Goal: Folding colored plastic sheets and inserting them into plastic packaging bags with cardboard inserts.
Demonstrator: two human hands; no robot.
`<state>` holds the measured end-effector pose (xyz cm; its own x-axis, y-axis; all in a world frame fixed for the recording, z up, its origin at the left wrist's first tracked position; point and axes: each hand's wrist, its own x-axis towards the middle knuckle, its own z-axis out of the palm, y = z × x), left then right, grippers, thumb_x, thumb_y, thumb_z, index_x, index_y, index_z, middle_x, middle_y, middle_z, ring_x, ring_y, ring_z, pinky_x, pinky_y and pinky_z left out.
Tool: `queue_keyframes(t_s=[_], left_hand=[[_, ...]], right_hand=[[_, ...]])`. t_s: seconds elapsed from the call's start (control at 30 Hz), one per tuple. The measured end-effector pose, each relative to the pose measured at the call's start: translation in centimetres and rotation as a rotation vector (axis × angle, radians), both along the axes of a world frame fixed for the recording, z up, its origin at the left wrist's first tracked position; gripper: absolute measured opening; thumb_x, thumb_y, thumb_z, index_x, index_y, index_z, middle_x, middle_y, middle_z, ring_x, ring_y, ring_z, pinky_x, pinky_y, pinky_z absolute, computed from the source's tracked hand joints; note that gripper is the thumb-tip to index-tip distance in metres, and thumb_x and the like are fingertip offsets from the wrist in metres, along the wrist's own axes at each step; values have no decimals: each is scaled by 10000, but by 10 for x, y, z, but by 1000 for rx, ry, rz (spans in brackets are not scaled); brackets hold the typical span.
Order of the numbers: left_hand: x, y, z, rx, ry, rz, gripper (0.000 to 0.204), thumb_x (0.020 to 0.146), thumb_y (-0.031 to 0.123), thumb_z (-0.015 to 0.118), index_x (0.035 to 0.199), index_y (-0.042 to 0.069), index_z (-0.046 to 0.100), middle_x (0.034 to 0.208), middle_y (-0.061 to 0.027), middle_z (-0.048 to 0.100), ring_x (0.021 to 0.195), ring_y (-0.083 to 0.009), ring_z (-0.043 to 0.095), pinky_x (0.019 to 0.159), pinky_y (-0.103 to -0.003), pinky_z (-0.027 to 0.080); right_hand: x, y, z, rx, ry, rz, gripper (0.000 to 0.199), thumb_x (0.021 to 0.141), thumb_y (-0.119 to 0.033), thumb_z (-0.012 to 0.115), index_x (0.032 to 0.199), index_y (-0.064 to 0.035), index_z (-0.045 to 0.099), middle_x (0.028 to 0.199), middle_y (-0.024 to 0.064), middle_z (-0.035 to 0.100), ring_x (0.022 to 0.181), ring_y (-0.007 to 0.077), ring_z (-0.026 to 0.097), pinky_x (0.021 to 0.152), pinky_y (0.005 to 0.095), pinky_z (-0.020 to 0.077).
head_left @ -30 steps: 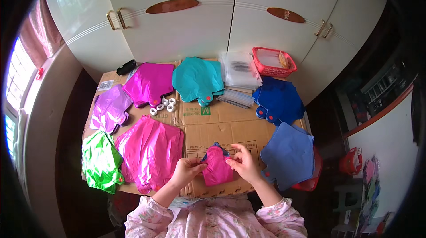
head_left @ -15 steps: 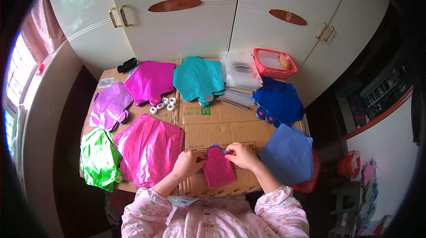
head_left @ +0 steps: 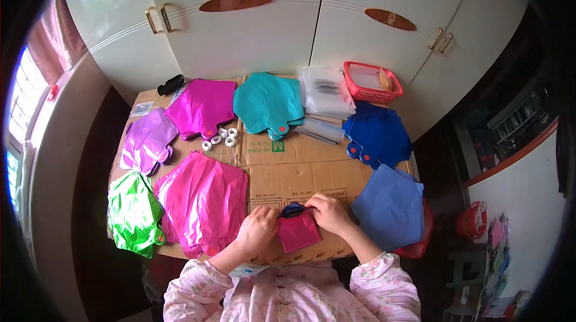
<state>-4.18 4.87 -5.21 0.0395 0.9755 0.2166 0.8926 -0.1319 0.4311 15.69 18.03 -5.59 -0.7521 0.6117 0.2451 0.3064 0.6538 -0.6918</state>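
Note:
In front of me on the cardboard lies a folded pink foil piece (head_left: 300, 232), with dark blue foil (head_left: 292, 208) showing at its top edge. My left hand (head_left: 261, 226) pinches it at the upper left corner, thumb and fingers together. At the upper right corner my right hand (head_left: 327, 211) pinches it the same way. The pink part lies flat below the hands; the blue part is bent over between them. Just left of my left hand is a stack of larger shiny pink foil pieces (head_left: 201, 202), like deflated balloons.
More foil stacks ring the cardboard (head_left: 300, 169): green (head_left: 133, 214), lilac (head_left: 147, 139), magenta (head_left: 203, 106), teal (head_left: 267, 103), dark blue (head_left: 379, 133) and light blue (head_left: 390, 208). White rings (head_left: 223, 133), clear plastic bags (head_left: 327, 94) and a red basket (head_left: 371, 91) stand toward the back, before white cabinets (head_left: 240, 46).
The pink piece's narrow upper part has been folded down between my hands, so the piece is shorter and more blue shows. Both hands still pinch its corners.

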Motion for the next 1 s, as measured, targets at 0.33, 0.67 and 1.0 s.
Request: queue_keyframes(t_s=[0.33,0.67,1.0], left_hand=[[-8,13,11,-157,-259,29,187,800,155,677,917,24,613,856,-143,595,888,-343,585,808,-407,488],[-10,11,1,9,-192,-42,201,784,115,664,949,24,593,857,-148,583,873,-346,570,813,-427,475],[-16,20,-2,-22,-219,-46,243,729,87,663,952,9,609,875,-166,616,896,-360,588,821,-428,483]], right_hand=[[-1,-9,10,-68,-26,-35,155,789,-68,662,924,-7,615,889,140,620,819,325,629,719,386,511],[-2,-53,20,547,-17,339,275,821,-119,574,1086,-64,626,1111,70,595,1059,238,562,932,370,452],[-13,-57,-6,422,-87,419,418,852,-153,509,1251,-53,582,1252,93,600,1187,238,551,1036,384,418]])
